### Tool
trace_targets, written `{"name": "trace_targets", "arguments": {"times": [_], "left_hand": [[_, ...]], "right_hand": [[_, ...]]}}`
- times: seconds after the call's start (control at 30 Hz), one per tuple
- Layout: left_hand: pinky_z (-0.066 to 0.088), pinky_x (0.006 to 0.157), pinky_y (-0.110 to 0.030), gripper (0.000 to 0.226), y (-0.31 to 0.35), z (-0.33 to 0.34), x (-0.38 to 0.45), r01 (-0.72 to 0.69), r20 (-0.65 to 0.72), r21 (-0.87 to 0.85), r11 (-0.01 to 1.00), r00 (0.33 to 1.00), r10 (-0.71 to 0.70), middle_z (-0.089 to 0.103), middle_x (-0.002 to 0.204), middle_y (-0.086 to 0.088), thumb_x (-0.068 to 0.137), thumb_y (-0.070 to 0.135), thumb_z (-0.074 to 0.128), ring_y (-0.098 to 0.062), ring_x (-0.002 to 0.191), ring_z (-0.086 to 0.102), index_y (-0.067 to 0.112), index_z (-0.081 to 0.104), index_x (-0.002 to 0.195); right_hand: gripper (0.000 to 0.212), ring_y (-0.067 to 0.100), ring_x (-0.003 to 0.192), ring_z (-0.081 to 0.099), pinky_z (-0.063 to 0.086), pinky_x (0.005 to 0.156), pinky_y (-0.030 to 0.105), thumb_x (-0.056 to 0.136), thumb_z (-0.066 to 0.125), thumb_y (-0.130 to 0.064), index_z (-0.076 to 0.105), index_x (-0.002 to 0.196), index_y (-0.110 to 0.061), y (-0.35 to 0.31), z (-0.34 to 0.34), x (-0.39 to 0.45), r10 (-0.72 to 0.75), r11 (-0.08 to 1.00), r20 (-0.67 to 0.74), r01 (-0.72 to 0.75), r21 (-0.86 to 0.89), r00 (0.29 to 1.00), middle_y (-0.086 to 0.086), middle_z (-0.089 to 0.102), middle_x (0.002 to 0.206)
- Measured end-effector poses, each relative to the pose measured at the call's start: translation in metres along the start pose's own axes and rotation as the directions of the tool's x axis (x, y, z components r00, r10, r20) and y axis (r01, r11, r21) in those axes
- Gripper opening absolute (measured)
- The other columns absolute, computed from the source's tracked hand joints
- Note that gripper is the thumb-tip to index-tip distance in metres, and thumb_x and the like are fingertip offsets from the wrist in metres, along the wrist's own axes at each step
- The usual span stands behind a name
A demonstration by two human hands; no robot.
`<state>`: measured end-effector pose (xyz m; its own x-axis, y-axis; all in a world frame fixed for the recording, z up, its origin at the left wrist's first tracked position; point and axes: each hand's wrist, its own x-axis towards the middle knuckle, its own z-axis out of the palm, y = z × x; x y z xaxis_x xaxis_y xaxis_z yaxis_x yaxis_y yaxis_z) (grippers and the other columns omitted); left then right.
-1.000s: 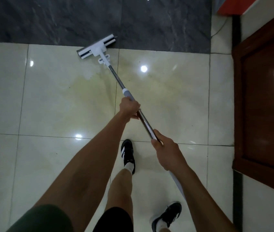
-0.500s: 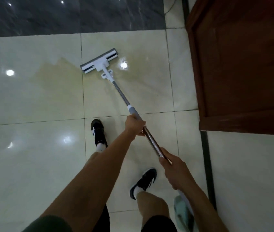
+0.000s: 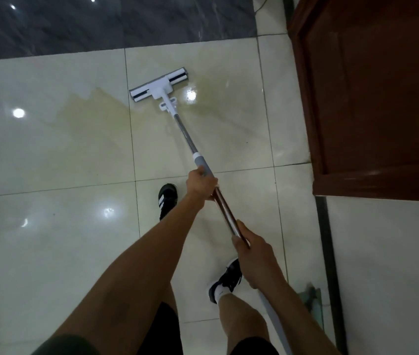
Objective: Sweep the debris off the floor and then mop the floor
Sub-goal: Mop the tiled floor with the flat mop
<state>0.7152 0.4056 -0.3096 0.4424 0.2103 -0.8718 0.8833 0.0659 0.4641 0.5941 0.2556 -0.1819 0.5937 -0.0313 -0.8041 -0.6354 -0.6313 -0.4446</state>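
A flat mop with a white head (image 3: 159, 84) lies on the pale glossy floor tiles (image 3: 57, 155), its metal pole (image 3: 185, 135) slanting back toward me. My left hand (image 3: 201, 182) grips the pole just below the grey collar. My right hand (image 3: 252, 248) grips the pole lower down, near my body. A yellowish wet patch (image 3: 95, 116) spreads across the tiles left and right of the mop head.
A dark brown wooden door (image 3: 372, 98) stands at the right, close to the mop head. Dark marble flooring (image 3: 100, 21) runs along the far edge. My two black shoes (image 3: 168, 198) stand on the tiles. A greenish object (image 3: 312, 301) lies at the lower right.
The mop head has come back off the dark marble border onto the pale tiles and shifted right toward the door. My feet have stepped backward. Both hands keep their hold.
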Motion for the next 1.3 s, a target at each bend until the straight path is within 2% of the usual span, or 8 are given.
{"name": "trace_targets", "arguments": {"times": [0.07,0.13,0.23,0.3,0.5,0.63,1.0,1.3], "left_hand": [[0.061,0.068,-0.055,0.052,0.020,-0.019,0.017,-0.020,-0.005,0.024,1.000,1.000,0.020,0.064,0.113,-0.022,0.091,0.001,0.062,-0.038,0.085,0.072,0.015,0.048,0.140],[0.062,0.066,-0.055,0.051,0.048,-0.040,0.037,-0.043,-0.019,0.056,0.998,0.999,0.044,0.064,0.112,-0.022,0.090,0.001,0.064,-0.039,0.084,0.072,0.013,0.050,0.138],[0.061,0.061,-0.054,0.054,0.101,-0.075,0.072,-0.059,-0.042,0.074,0.996,0.997,0.062,0.066,0.109,-0.021,0.087,0.000,0.066,-0.038,0.080,0.073,0.012,0.052,0.138],[0.061,0.060,-0.054,0.050,0.138,-0.095,0.097,-0.068,-0.035,0.076,0.995,0.997,0.071,0.066,0.106,-0.022,0.088,-0.001,0.065,-0.036,0.079,0.073,0.011,0.053,0.134],[0.061,0.057,-0.052,0.033,0.240,-0.131,0.161,-0.117,-0.022,0.126,0.985,0.992,0.121,0.067,0.101,-0.024,0.087,-0.001,0.063,-0.036,0.074,0.074,0.003,0.058,0.118],[0.061,0.056,-0.053,0.021,0.277,-0.140,0.187,-0.149,-0.012,0.135,0.980,0.988,0.152,0.068,0.100,-0.027,0.086,-0.002,0.061,-0.038,0.073,0.073,-0.003,0.060,0.107],[0.061,0.054,-0.045,0.022,0.231,-0.114,0.144,-0.138,0.087,0.279,0.950,0.989,0.118,0.068,0.095,-0.023,0.089,0.002,0.066,-0.033,0.068,0.074,-0.003,0.059,0.109],[0.062,0.062,-0.052,0.023,0.078,-0.057,0.039,-0.120,0.184,0.381,0.917,0.982,0.051,0.068,0.097,-0.026,0.089,0.004,0.070,-0.035,0.075,0.074,-0.002,0.060,0.108]], "right_hand": [[0.047,0.015,0.099,0.063,0.053,0.089,0.031,0.106,0.044,-0.036,0.036,0.152,-0.038,-0.025,0.011,0.015,-0.008,1.000,0.001,0.008,0.007,1.000,0.000,0.064,0.127],[0.047,0.011,0.088,0.062,0.052,0.079,0.026,0.106,0.045,-0.036,0.036,0.152,-0.037,-0.057,0.021,0.035,-0.017,0.999,0.002,0.017,0.035,1.000,-0.002,0.066,0.121],[0.046,0.005,0.068,0.056,0.044,0.058,0.022,0.105,0.045,-0.036,0.038,0.151,-0.040,-0.113,0.036,0.070,-0.016,0.994,-0.007,0.017,0.105,1.000,-0.009,0.060,0.094],[0.046,0.003,0.063,0.049,0.040,0.052,0.021,0.105,0.044,-0.037,0.038,0.150,-0.041,-0.152,0.044,0.097,-0.010,0.990,-0.015,0.012,0.139,1.000,-0.012,0.053,0.085],[0.045,0.008,0.071,0.050,0.044,0.060,0.025,0.104,0.045,-0.040,0.042,0.149,-0.042,-0.250,0.044,0.171,-0.005,0.985,-0.061,0.016,0.170,0.998,-0.010,0.054,0.092],[0.043,0.014,0.083,0.056,0.047,0.071,0.029,0.104,0.046,-0.039,0.044,0.148,-0.041,-0.285,0.037,0.200,-0.008,0.988,-0.077,0.019,0.154,0.997,-0.007,0.059,0.104],[0.041,0.015,0.078,0.056,0.047,0.066,0.030,0.104,0.046,-0.040,0.045,0.145,-0.045,-0.226,0.039,0.143,0.062,0.969,-0.090,-0.039,0.244,0.994,-0.007,0.058,0.097],[0.042,0.016,0.080,0.057,0.050,0.072,0.032,0.104,0.046,-0.040,0.046,0.145,-0.045,-0.065,0.075,0.025,0.121,0.933,-0.113,-0.074,0.353,0.986,-0.005,0.059,0.094]]}}
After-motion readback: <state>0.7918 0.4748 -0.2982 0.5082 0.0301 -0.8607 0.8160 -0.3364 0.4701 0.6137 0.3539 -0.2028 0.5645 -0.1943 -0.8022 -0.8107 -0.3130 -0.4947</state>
